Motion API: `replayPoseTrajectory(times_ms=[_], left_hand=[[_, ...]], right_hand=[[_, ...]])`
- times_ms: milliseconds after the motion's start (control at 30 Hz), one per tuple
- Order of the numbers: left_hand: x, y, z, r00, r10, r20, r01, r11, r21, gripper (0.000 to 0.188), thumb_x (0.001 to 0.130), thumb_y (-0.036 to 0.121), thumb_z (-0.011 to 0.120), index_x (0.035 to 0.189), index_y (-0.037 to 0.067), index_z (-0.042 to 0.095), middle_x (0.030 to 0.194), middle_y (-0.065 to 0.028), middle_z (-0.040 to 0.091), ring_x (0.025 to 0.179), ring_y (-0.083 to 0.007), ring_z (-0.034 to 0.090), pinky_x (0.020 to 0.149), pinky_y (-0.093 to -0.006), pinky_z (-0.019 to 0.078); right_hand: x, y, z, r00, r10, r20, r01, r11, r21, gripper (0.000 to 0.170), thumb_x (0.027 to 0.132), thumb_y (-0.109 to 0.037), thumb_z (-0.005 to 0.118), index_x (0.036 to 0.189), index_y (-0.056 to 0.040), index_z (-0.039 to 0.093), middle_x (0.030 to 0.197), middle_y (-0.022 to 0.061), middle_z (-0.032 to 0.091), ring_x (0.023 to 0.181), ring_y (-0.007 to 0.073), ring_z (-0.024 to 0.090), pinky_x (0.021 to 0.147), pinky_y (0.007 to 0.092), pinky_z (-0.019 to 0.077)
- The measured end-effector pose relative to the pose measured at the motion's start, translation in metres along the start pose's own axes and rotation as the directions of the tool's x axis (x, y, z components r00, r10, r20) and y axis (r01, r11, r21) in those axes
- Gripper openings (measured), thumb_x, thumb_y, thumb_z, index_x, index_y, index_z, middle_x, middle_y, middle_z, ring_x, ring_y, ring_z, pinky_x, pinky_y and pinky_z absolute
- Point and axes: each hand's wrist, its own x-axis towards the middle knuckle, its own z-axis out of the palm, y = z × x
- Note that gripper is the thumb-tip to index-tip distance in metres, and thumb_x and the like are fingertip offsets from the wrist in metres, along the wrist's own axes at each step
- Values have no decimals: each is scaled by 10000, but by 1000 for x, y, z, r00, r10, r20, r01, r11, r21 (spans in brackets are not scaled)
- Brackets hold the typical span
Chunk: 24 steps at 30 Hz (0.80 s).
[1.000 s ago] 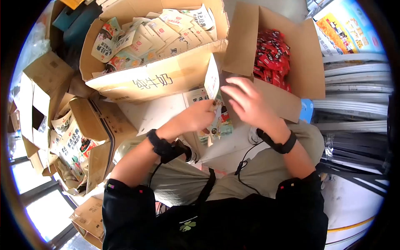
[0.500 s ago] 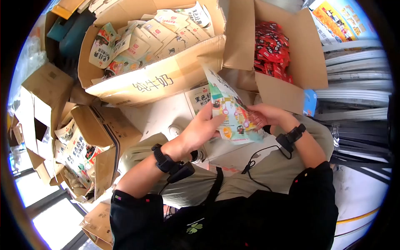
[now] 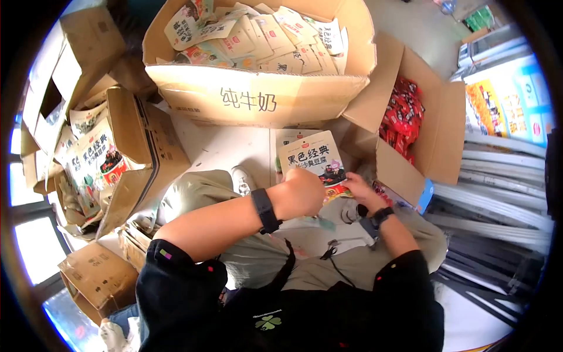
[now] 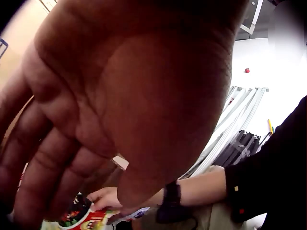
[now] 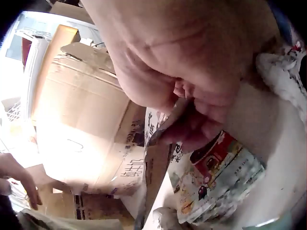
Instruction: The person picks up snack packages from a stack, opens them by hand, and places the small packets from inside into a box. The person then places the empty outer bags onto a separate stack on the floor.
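The right hand point(image 3: 363, 193) pinched a printed pouch point(image 3: 315, 156) by its edge; the left hand point(image 3: 300, 195), fingers loosely extended, seemed empty. Held before the lettered carton point(image 3: 258, 101), the pouch looked light, flexible and slick, best taken by its margins.

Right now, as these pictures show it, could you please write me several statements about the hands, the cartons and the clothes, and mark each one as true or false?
1. The right hand holds a printed pouch. True.
2. Red packets lie in an open carton at the person's right. True.
3. Both hands are inside that carton. False: the right hand and the left hand are both outside it.
4. Black characters stand on the front of the large carton ahead. True.
5. The person wears a white shirt. False: the sleeves are black.
6. The left wrist is bare. False: a black band is around it.
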Motion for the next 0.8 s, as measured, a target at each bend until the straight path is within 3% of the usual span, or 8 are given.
replayPoseTrajectory(times_ms=[67, 133, 267, 467, 567, 667, 767, 800], left_hand=[[6, 0, 8, 997, -12, -74, 9, 999, -48, 300, 831, 302, 580, 913, 50, 723, 884, -122, 702, 812, -282, 686, 652, -388, 537], [12, -2, 10, 1000, 0, -16, 0, 1000, -5, 273, 795, 235, 584, 938, 51, 726, 902, -120, 703, 824, -290, 684, 664, -397, 537], [2, -6, -2, 1000, -9, 6, 8, 1000, 10, 284, 749, 195, 629, 969, 45, 728, 975, -125, 691, 846, -299, 683, 690, -450, 529], [12, -8, 2, 998, -47, 44, 45, 998, 38, 268, 745, 190, 650, 957, 50, 735, 966, -117, 698, 861, -288, 684, 673, -459, 537], [9, -14, 4, 995, -36, -95, 37, 999, 7, 264, 756, 200, 647, 960, 61, 740, 970, -119, 703, 870, -286, 685, 661, -442, 540], [0, -25, -11, 981, -65, -182, 60, 998, -35, 240, 755, 211, 651, 926, 72, 746, 940, -115, 709, 859, -278, 692, 668, -408, 542], [-3, -37, -20, 959, -109, -263, 124, 991, 42, 212, 747, 214, 653, 876, 75, 748, 874, -106, 714, 820, -271, 700, 649, -384, 542], [-4, -40, -22, 962, -100, -256, 115, 993, 43, 212, 747, 214, 653, 876, 75, 748, 874, -106, 714, 820, -271, 700, 649, -384, 542]], right_hand=[[34, 15, 3, 989, 81, -125, -75, 996, 50, 211, 890, -49, 559, 1099, -28, 548, 986, 111, 621, 885, 232, 654, 686, 435, 564], [60, 27, 15, 973, 153, -174, -118, 973, 196, 222, 889, -41, 556, 1108, -8, 542, 996, 118, 629, 878, 239, 654, 719, 418, 557], [127, 83, 7, 988, 72, -140, -53, 989, 135, 333, 907, -46, 538, 1225, 46, 506, 1127, 176, 599, 981, 270, 620, 770, 399, 542], [153, 102, 13, 941, -11, -337, -29, 993, -113, 460, 911, -141, 548, 1316, 60, 458, 1208, 220, 577, 1038, 311, 604, 819, 385, 498], [139, 88, 17, 867, -279, -414, 99, 909, -405, 431, 909, -164, 551, 1282, 42, 490, 1170, 222, 591, 1011, 324, 610, 811, 405, 496], [117, 70, 26, 764, -569, -304, 257, 700, -666, 403, 906, -187, 553, 1248, 25, 523, 1131, 223, 605, 983, 337, 616, 803, 424, 495], [122, 78, 42, 770, -638, -18, 446, 558, -700, 351, 889, -224, 585, 1168, -11, 569, 1032, 211, 613, 875, 366, 618, 756, 448, 497], [107, 75, 56, 775, -632, -27, 438, 566, -699, 351, 889, -224, 585, 1168, -11, 569, 1032, 211, 613, 875, 366, 618, 756, 448, 497]])
